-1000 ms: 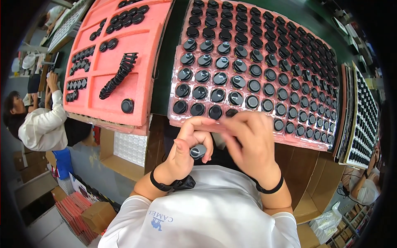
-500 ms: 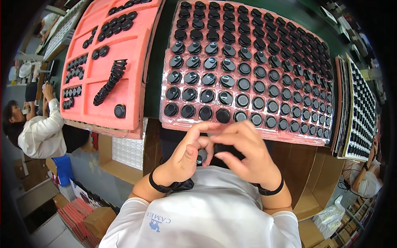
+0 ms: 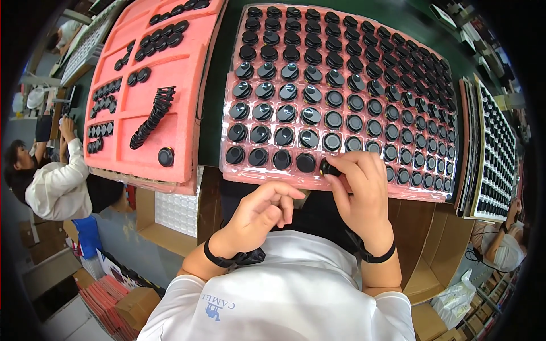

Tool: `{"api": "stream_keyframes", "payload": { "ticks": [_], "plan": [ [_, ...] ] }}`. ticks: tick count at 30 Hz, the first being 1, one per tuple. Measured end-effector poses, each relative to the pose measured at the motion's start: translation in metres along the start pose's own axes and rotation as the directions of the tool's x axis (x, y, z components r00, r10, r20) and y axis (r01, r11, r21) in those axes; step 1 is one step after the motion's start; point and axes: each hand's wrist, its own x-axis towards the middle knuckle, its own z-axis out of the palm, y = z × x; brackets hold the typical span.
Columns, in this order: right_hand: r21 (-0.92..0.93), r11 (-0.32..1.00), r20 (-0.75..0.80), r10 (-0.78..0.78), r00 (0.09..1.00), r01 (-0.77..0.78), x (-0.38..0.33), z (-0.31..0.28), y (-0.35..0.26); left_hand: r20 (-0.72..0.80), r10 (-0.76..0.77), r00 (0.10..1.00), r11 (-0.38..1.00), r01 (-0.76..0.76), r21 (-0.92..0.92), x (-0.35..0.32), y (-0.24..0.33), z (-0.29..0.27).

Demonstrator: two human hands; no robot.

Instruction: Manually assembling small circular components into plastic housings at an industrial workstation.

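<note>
My right hand [image 3: 364,196] pinches a round black part [image 3: 329,166] between thumb and fingers, at the near row of the clear plastic tray [image 3: 261,171]. Its fingers cover some neighbouring places. A finished-looking round black part [image 3: 306,162] sits just left of it. My left hand [image 3: 263,213] hovers in front of the tray's near edge, index finger stretched to the right and the other fingers loosely bent; nothing shows in it. Rows of round black parts [image 3: 288,91] fill the tray, some with shiny tops, others with grey discs showing.
On the left, a pink foam tray [image 3: 183,113] carries groups of black parts, a curved stack of thin black pieces [image 3: 152,119] and a single round part [image 3: 165,156]. More trays [image 3: 493,153] stand at right. Cardboard boxes [image 3: 170,236] lie below the bench. A co-worker [image 3: 57,182] sits at far left.
My right hand has moved from beside my left hand to the tray's near row, bringing the black part there. My left hand stays near its place; the grey disc seen beside it is gone from view.
</note>
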Motion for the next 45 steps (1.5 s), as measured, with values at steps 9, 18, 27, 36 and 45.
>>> {"api": "stream_keyframes", "payload": {
  "ticks": [9,18,27,36,45],
  "plan": [
    [0.509,0.850,0.025,-0.175,0.984,0.138,-0.002,0.000,-0.026,-0.111,0.065,0.992,0.989,-0.050,0.139,0.005,0.002,0.006],
    [0.791,0.611,0.066,-0.021,0.998,-0.040,-0.006,0.003,-0.026,-0.085,0.063,0.994,0.996,-0.058,0.061,0.004,0.011,0.006],
    [0.926,-0.164,0.374,0.257,0.891,-0.341,-0.016,0.011,-0.029,-0.168,0.188,0.968,0.977,-0.166,0.136,0.004,0.005,0.009],
    [0.666,0.745,-0.006,-0.019,1.000,0.018,-0.010,0.010,-0.036,-0.061,0.497,0.866,0.723,-0.374,0.581,0.005,0.015,0.017],
    [0.748,0.663,-0.017,-0.016,1.000,0.024,-0.010,0.017,-0.040,-0.030,0.531,0.847,0.683,-0.407,0.606,0.004,0.018,0.019]
  ]
}}
